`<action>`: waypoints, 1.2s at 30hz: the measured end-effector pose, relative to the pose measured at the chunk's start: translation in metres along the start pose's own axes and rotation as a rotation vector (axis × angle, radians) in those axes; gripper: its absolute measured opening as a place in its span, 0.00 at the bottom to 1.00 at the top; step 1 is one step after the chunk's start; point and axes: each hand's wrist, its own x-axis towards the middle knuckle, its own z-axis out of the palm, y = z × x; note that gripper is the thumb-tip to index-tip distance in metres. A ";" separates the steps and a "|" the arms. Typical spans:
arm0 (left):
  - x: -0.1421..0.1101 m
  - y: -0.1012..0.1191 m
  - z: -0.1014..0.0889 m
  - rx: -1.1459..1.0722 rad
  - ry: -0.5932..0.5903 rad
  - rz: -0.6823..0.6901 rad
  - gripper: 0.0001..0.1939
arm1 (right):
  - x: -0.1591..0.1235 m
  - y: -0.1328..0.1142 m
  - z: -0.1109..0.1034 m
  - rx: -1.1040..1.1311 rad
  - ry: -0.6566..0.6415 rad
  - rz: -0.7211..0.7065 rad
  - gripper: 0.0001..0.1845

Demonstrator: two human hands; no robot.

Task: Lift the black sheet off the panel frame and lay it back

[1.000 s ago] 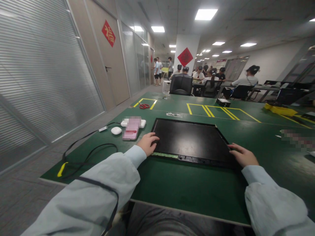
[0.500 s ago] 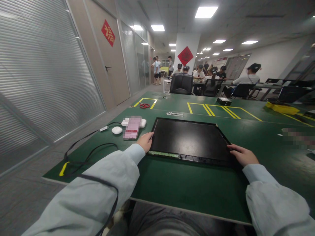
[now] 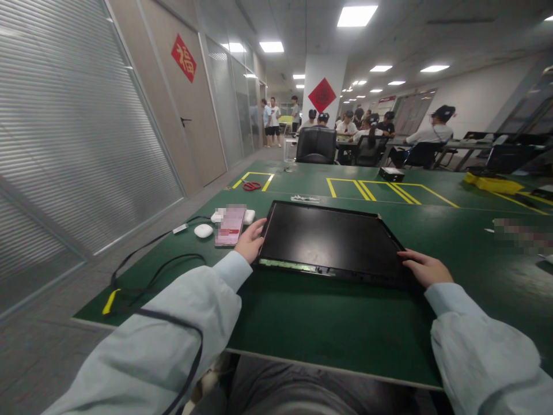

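A flat black display panel (image 3: 328, 239) is in front of me, its dark screen facing up and a green circuit strip (image 3: 287, 265) along its near edge. My left hand (image 3: 250, 241) grips the panel's left edge, with the fingers partly hidden at the frame. At the opposite edge, my right hand (image 3: 427, 268) holds the near right side, thumb and fingers on the rim. The panel looks slightly tilted; whether its underside touches the table is hard to tell. Just left of my left hand lies a pink-screened phone (image 3: 230, 226).
The green table (image 3: 337, 328) carries a white rounded case (image 3: 203, 231), black cables (image 3: 151, 276), red-handled scissors (image 3: 252, 185), small white pieces (image 3: 305, 199), a black box (image 3: 391, 174) and a yellow item (image 3: 492, 183). A black chair (image 3: 317, 145) stands beyond; people sit farther back.
The panel's left side has come up slightly and shifted a little to the left, with my left hand moving along. My right hand stays on its edge. The whole view has shifted slightly.
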 end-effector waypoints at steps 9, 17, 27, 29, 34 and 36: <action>0.001 0.007 0.001 -0.236 0.176 -0.157 0.30 | 0.001 0.001 0.002 -0.020 -0.019 -0.021 0.19; 0.000 0.008 0.005 -0.340 0.214 -0.296 0.30 | -0.003 -0.008 0.001 -0.038 -0.023 -0.001 0.19; -0.004 0.010 0.003 -0.331 0.155 -0.309 0.40 | -0.003 -0.006 0.003 -0.024 0.010 -0.043 0.17; -0.004 0.007 0.002 -0.321 0.150 -0.313 0.41 | -0.003 -0.006 0.003 -0.026 0.023 -0.054 0.17; -0.002 0.001 0.000 -0.313 0.079 -0.283 0.36 | -0.003 -0.007 0.004 -0.030 0.019 -0.058 0.17; -0.002 0.002 0.002 -0.316 0.060 -0.268 0.33 | -0.003 -0.007 0.004 -0.029 0.014 -0.060 0.17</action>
